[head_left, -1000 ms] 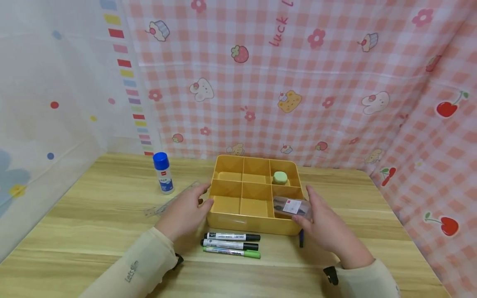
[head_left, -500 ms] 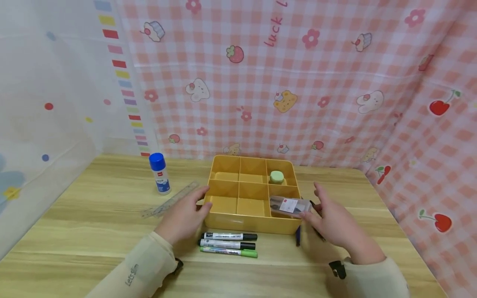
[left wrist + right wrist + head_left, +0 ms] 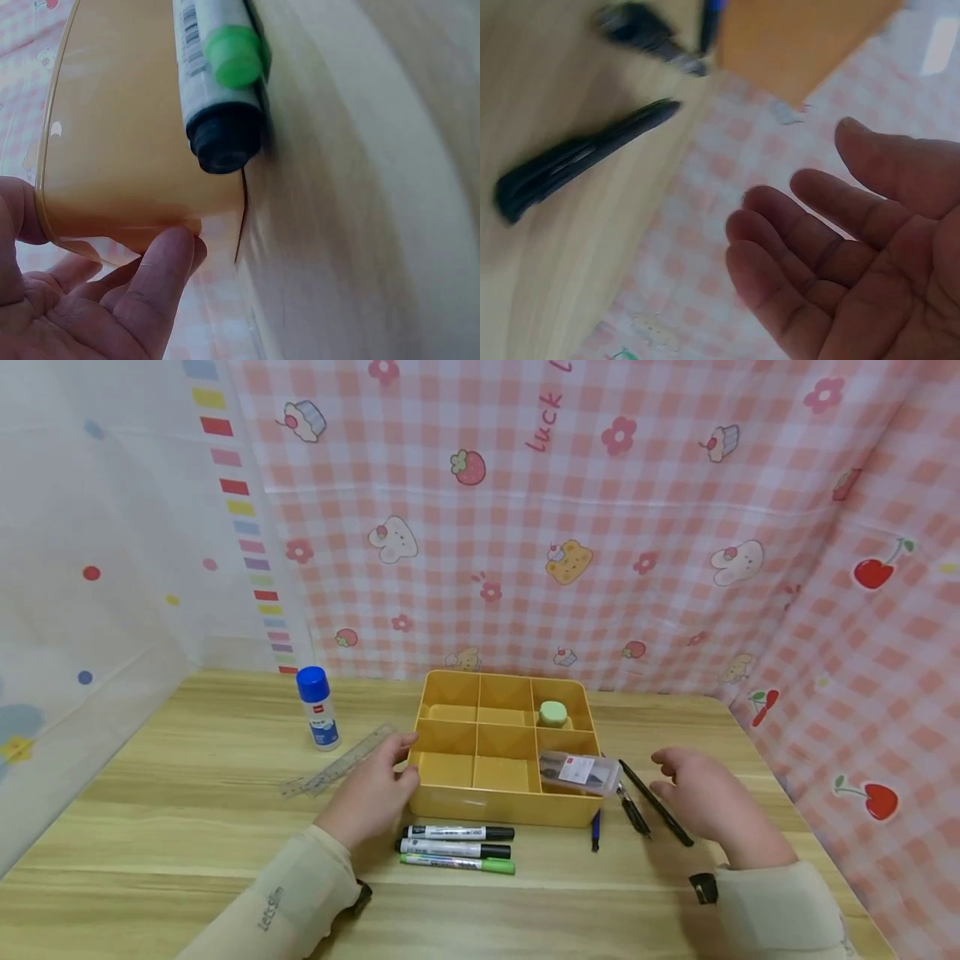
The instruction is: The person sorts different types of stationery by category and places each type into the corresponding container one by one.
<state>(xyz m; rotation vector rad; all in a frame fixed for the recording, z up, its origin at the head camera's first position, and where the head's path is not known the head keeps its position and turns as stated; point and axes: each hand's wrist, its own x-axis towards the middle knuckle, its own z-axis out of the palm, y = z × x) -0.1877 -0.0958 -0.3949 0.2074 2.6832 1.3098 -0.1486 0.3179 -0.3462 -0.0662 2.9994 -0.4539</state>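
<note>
A yellow six-compartment organizer box (image 3: 487,806) stands on the wooden table. My left hand (image 3: 371,795) rests its fingertips against the box's left side, with the thumb at the rim near the front corner. In the front right compartment, a clear plastic case (image 3: 581,774) with a white label lies tilted, its right end over the rim. A pale green round-cornered item (image 3: 553,713) sits in the compartment behind it. My right hand (image 3: 716,802) hovers right of the box with relaxed fingers and holds nothing. Beside it lie a slim black pen (image 3: 658,804) and a shorter black pen (image 3: 633,810).
Two black-capped markers (image 3: 459,832) and a green-capped marker (image 3: 457,862) lie in front of the box. A blue item (image 3: 596,832) is at its front right corner. To the left are a clear ruler (image 3: 337,767) and an upright blue-capped glue stick (image 3: 318,710). Patterned cloth hangs behind.
My right hand has let go of the clear case and moved right, away from the box, uncovering the black pens. The left hand stays at the box's left side.
</note>
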